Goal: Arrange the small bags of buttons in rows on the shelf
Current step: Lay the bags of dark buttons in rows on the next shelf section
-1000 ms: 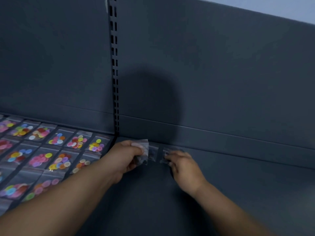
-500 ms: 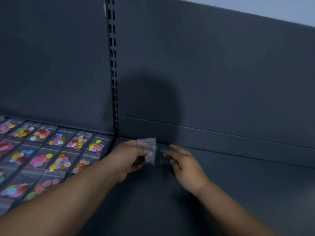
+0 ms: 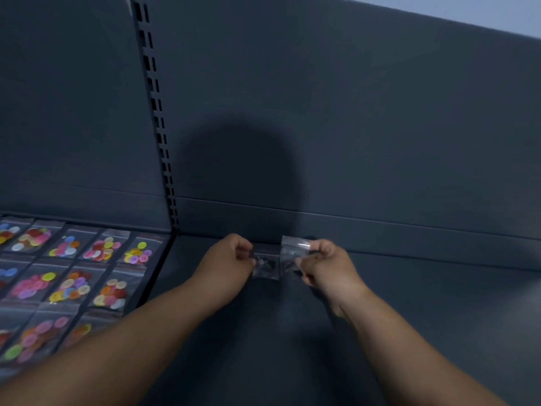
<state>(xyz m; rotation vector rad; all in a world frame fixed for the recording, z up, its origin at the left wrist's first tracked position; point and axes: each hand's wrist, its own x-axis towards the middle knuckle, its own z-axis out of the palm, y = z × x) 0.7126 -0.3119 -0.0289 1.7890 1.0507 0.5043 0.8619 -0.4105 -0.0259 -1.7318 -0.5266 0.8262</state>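
Small clear plastic bags of multicoloured buttons [image 3: 73,271] lie in rows on the dark grey metal shelf [image 3: 424,323], left of its slotted upright post [image 3: 164,159]. Right of the post, the left hand [image 3: 225,262] holds a clear plastic bag [image 3: 266,266] just left of the second clear bag [image 3: 292,250] in the right hand [image 3: 328,265].

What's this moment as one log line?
left hand pinches small bag | right hand holds second bag | both over right shelf | filled rows left

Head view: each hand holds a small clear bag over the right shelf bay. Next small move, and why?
Probably have the left hand lay its bag flat at the back of the shelf, starting a row level with the colourful bags. The right hand holds a second bag to go beside it.
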